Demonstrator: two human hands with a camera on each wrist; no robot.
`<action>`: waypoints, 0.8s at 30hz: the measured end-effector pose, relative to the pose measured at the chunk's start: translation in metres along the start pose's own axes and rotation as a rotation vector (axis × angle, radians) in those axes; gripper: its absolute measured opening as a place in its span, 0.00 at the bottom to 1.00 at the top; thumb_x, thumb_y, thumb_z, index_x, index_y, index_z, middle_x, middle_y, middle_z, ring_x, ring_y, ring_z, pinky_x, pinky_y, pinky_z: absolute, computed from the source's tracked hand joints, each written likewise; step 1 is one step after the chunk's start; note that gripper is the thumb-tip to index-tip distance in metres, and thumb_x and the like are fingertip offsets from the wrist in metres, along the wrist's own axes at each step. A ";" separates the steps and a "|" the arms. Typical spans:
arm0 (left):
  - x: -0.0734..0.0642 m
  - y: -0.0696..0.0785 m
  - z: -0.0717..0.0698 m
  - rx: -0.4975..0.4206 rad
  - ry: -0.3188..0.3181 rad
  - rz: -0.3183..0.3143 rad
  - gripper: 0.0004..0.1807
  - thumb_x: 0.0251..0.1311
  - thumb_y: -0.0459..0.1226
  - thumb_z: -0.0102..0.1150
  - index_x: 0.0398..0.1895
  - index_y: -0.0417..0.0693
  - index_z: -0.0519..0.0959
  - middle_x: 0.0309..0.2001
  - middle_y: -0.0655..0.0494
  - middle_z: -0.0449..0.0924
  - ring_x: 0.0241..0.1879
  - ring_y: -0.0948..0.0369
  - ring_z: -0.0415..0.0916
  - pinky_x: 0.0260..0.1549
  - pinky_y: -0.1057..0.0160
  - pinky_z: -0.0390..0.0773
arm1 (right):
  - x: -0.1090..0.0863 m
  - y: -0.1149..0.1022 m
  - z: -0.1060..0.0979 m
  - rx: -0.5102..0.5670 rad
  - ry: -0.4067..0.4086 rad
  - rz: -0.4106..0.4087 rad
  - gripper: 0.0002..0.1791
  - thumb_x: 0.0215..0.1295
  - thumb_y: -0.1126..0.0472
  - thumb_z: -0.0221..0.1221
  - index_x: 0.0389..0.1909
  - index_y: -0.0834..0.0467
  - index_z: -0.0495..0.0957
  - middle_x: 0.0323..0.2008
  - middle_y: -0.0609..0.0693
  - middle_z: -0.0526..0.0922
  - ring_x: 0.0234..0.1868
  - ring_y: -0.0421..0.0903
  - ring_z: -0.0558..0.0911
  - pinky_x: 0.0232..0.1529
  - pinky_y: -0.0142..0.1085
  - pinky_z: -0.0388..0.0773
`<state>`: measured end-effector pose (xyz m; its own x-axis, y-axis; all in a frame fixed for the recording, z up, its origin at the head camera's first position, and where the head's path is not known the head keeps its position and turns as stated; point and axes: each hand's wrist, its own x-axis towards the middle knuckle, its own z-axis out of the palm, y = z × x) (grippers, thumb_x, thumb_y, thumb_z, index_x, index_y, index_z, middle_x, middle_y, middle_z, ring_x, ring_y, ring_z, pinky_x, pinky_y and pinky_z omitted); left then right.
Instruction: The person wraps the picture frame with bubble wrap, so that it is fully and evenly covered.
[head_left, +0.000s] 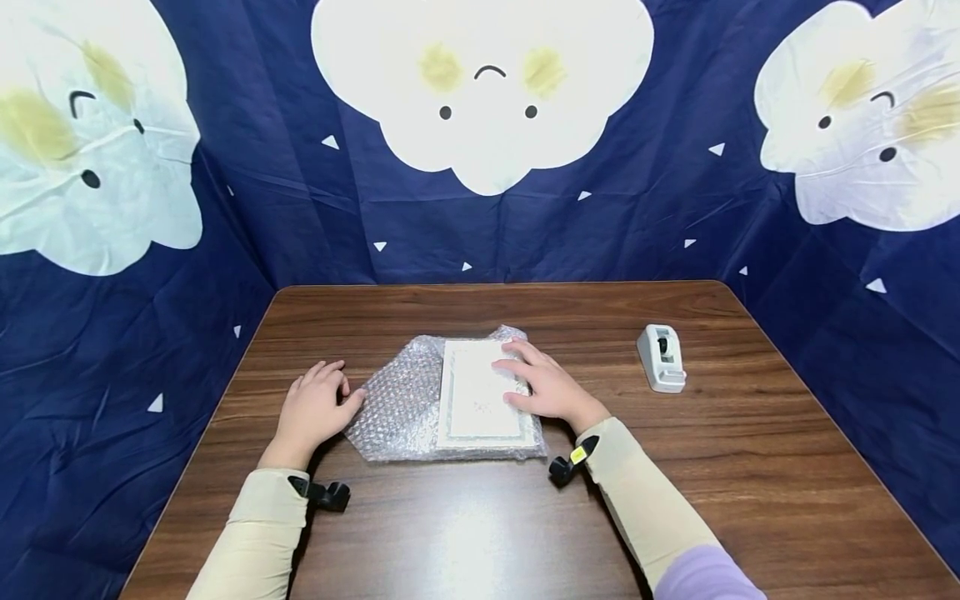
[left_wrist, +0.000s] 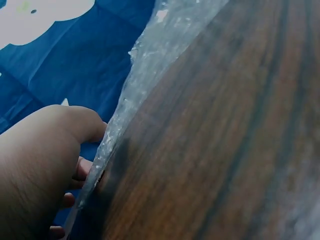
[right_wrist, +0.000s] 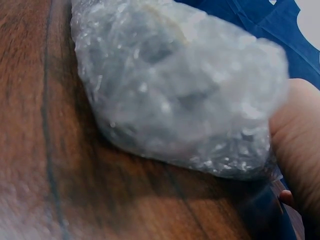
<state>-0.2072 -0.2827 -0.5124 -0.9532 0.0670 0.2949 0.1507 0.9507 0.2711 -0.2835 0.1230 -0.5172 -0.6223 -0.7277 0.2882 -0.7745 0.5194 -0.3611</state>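
A flat white rectangular item point(head_left: 472, 400) with a pale patterned border, like a picture frame, lies on a sheet of bubble wrap point(head_left: 397, 400). My right hand point(head_left: 551, 387) rests on its right side, fingers spread across the surface. In the right wrist view, crinkled bubble wrap point(right_wrist: 165, 95) bulges beside that hand and hides its fingertips. My left hand point(head_left: 313, 408) is at the wrap's left corner, its thumb at the edge and its other fingers loosely extended over the table. From the left wrist view, the wrap's edge point(left_wrist: 135, 75) runs alongside the thumb.
A white tape dispenser point(head_left: 662, 358) stands to the right on the brown wooden table point(head_left: 750, 467). Dark blue curtains point(head_left: 300, 208) with white cloud faces enclose the table's back and both sides. Each wrist wears a small black camera on a strap.
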 end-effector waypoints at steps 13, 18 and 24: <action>0.000 -0.001 0.003 -0.351 0.003 0.027 0.20 0.57 0.45 0.57 0.09 0.54 0.69 0.57 0.42 0.68 0.64 0.40 0.51 0.60 0.40 0.47 | 0.001 -0.001 -0.001 0.012 -0.003 0.001 0.31 0.61 0.36 0.47 0.64 0.44 0.65 0.68 0.50 0.53 0.69 0.44 0.48 0.60 0.54 0.55; 0.000 0.001 0.001 -0.472 0.003 0.003 0.17 0.56 0.41 0.58 0.11 0.52 0.71 0.54 0.43 0.69 0.58 0.42 0.58 0.55 0.42 0.54 | 0.000 -0.002 -0.001 0.015 -0.002 -0.001 0.31 0.62 0.37 0.47 0.64 0.44 0.65 0.68 0.50 0.53 0.69 0.44 0.49 0.60 0.53 0.55; 0.000 0.003 0.001 -0.592 -0.003 -0.013 0.13 0.56 0.37 0.58 0.14 0.48 0.73 0.49 0.44 0.70 0.52 0.46 0.61 0.48 0.50 0.58 | 0.001 -0.001 0.000 0.012 0.001 -0.003 0.31 0.61 0.37 0.47 0.64 0.44 0.65 0.68 0.49 0.53 0.69 0.45 0.49 0.60 0.53 0.55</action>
<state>-0.2075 -0.2794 -0.5123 -0.9566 0.0582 0.2854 0.2586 0.6205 0.7403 -0.2833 0.1222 -0.5165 -0.6198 -0.7291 0.2903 -0.7752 0.5113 -0.3710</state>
